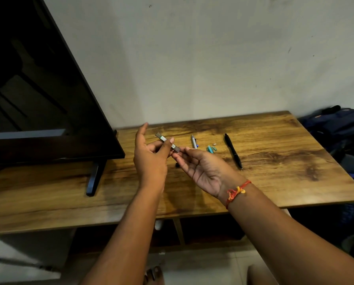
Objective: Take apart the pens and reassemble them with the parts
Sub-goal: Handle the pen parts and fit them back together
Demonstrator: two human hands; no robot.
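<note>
A grey pen barrel (163, 139) with a small label slants above the wooden table (275, 161). My left hand (151, 159) pinches its middle between thumb and fingers, index finger raised. My right hand (200, 167), palm up, pinches the barrel's lower right end. On the table lie a white and blue pen (194, 142), teal pen parts (211, 149), a tiny white piece (214, 144) and a whole black pen (233, 151). A small dark piece (177, 165) sits on the table under my right fingers.
A black TV screen (38, 99) on a dark foot (93, 177) fills the left side. A plain wall runs behind the table. A dark blue bag (340, 128) lies beyond the table's right edge. Below the front edge is tiled floor.
</note>
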